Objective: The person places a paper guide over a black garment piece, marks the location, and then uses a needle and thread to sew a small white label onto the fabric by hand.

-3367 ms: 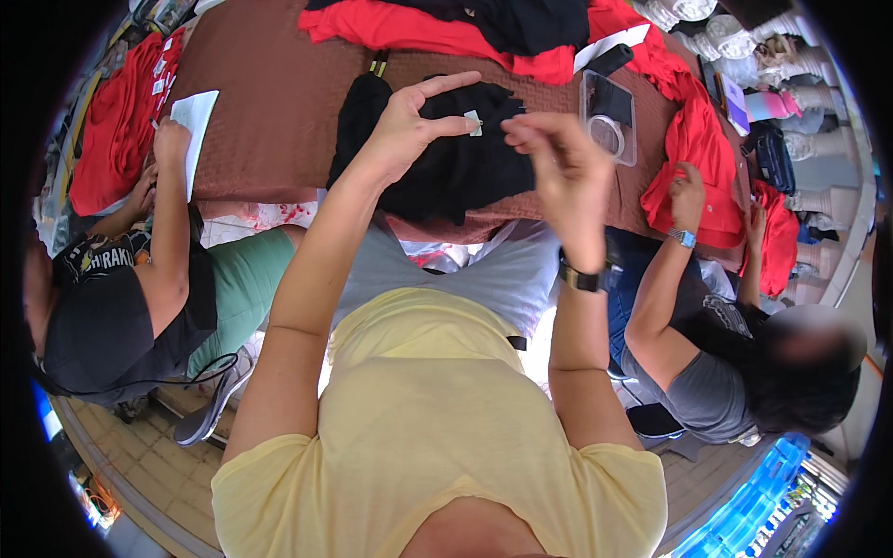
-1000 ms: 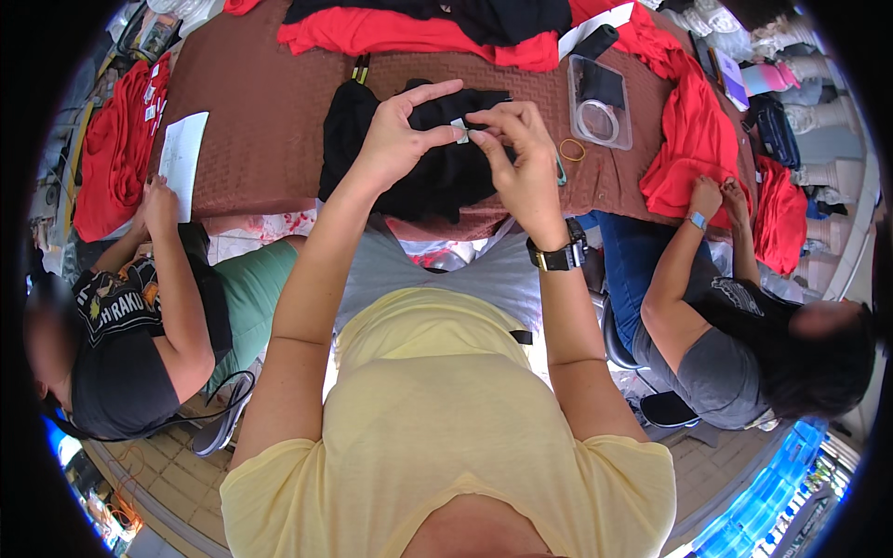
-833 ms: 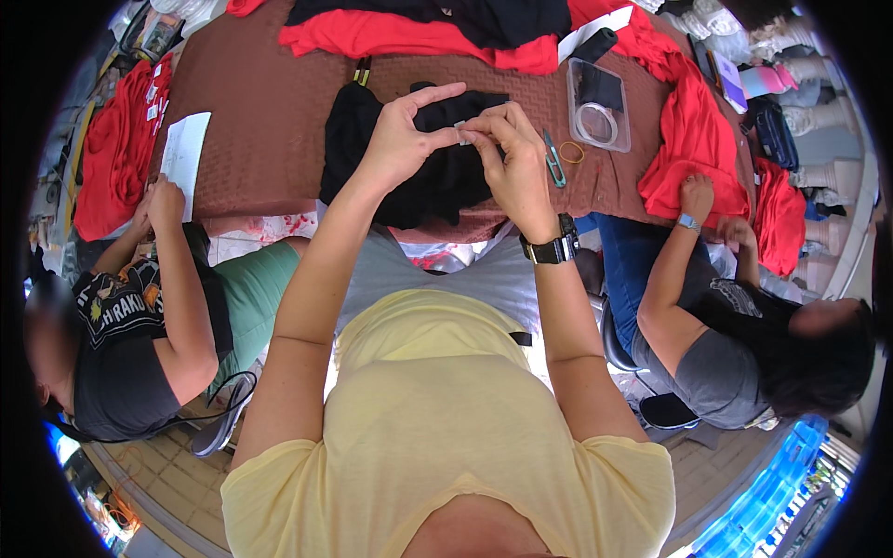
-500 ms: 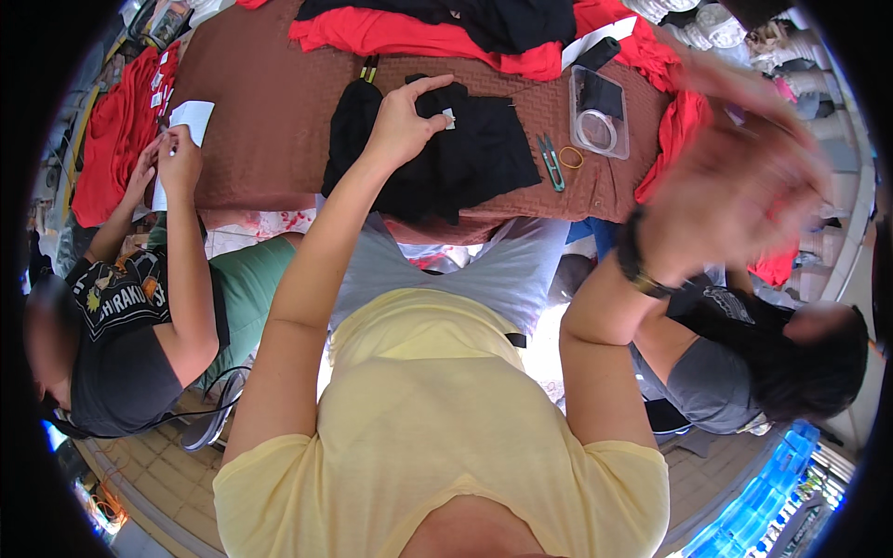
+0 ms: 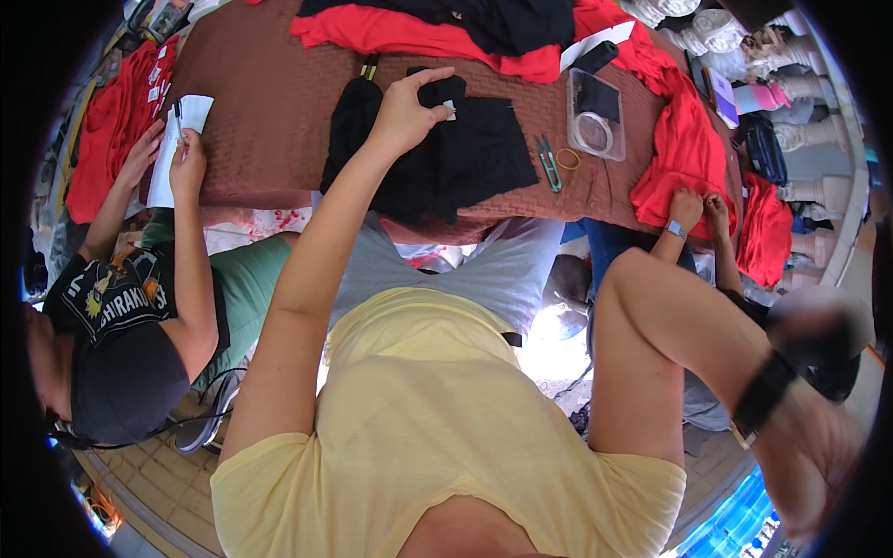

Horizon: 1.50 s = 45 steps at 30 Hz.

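Note:
A black garment (image 5: 488,144) lies spread on the brown quilted cloth in front of me. My left hand (image 5: 406,113) grips its upper edge, with a bunch of the black fabric between forefinger and thumb. A small white label (image 5: 450,111) shows on the garment beside my thumb. My right hand (image 5: 819,456) is away from the table at the lower right, close to the picture's rim, with a dark band on its wrist. Its fingers are blurred and partly cut off, so whatever they may hold cannot be made out.
Thread snips (image 5: 549,165), a yellow ring (image 5: 568,159) and a clear plastic box (image 5: 618,139) with a white spool lie right of the garment. Red cloth (image 5: 693,149) runs along the right, handled by a co-worker. At left, another person holds white paper (image 5: 177,149) and a pen.
My right hand has swung from above the table's right side out and down to the lower right. My left hand stays at the garment, whose upper edge is now more bunched.

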Each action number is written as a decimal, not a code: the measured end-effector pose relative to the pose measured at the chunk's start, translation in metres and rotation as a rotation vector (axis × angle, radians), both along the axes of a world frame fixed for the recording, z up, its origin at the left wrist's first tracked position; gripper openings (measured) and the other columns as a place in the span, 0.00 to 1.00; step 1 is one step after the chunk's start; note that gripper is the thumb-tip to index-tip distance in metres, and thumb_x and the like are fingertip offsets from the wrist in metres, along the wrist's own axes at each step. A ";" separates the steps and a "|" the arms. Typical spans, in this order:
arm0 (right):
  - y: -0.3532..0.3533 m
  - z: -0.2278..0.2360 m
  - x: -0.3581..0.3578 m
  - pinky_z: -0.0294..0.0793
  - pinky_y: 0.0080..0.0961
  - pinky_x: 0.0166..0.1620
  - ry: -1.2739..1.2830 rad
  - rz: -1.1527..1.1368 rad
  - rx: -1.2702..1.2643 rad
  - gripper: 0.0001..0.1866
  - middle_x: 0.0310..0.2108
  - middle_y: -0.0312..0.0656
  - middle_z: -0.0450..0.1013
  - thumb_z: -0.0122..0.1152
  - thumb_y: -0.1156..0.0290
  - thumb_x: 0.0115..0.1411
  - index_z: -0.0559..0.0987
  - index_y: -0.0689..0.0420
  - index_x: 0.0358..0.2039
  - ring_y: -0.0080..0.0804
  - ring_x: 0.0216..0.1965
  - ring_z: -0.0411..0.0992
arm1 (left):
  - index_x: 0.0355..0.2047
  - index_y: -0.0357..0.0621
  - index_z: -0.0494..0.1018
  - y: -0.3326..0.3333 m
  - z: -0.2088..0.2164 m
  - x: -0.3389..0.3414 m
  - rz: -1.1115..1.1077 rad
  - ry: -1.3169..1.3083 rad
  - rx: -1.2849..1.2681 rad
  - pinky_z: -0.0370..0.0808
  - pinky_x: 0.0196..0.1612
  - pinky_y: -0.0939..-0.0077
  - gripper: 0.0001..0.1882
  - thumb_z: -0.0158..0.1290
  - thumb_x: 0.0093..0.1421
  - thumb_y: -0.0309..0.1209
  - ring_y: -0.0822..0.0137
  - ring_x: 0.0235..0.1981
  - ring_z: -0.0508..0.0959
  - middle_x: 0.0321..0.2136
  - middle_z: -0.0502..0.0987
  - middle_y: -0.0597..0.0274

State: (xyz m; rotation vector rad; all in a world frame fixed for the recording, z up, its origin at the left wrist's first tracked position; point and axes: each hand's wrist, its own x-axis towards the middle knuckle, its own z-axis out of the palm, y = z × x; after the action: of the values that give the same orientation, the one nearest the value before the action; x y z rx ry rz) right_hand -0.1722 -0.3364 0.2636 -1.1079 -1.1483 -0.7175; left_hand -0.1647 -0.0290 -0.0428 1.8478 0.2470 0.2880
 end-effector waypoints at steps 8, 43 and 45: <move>0.103 -0.162 0.004 0.78 0.18 0.38 0.762 -0.024 -0.396 0.09 0.37 0.41 0.78 0.63 0.80 0.64 0.83 0.62 0.45 0.25 0.33 0.79 | 0.59 0.41 0.76 0.006 0.041 -0.020 -0.183 -0.070 -0.468 0.63 0.67 0.70 0.32 0.67 0.50 0.21 0.67 0.60 0.74 0.57 0.78 0.57; 0.108 -0.259 0.026 0.68 0.25 0.29 0.604 -0.226 -0.603 0.09 0.27 0.38 0.70 0.69 0.79 0.58 0.88 0.55 0.39 0.27 0.27 0.70 | 0.60 0.41 0.75 0.000 0.057 -0.026 -0.236 0.012 -0.448 0.55 0.71 0.65 0.34 0.68 0.51 0.25 0.66 0.63 0.71 0.59 0.76 0.56; 0.108 -0.260 0.027 0.68 0.25 0.29 0.601 -0.220 -0.604 0.09 0.27 0.38 0.70 0.69 0.79 0.58 0.88 0.56 0.39 0.27 0.27 0.70 | 0.60 0.41 0.75 0.001 0.057 -0.027 -0.242 0.020 -0.441 0.56 0.71 0.65 0.34 0.68 0.51 0.25 0.66 0.63 0.71 0.59 0.76 0.57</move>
State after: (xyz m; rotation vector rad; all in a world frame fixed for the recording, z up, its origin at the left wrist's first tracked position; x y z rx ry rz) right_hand -0.1448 -0.2287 0.0039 -1.8269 -0.7322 -0.1528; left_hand -0.1912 -0.0284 0.0138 1.4261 0.0883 0.0398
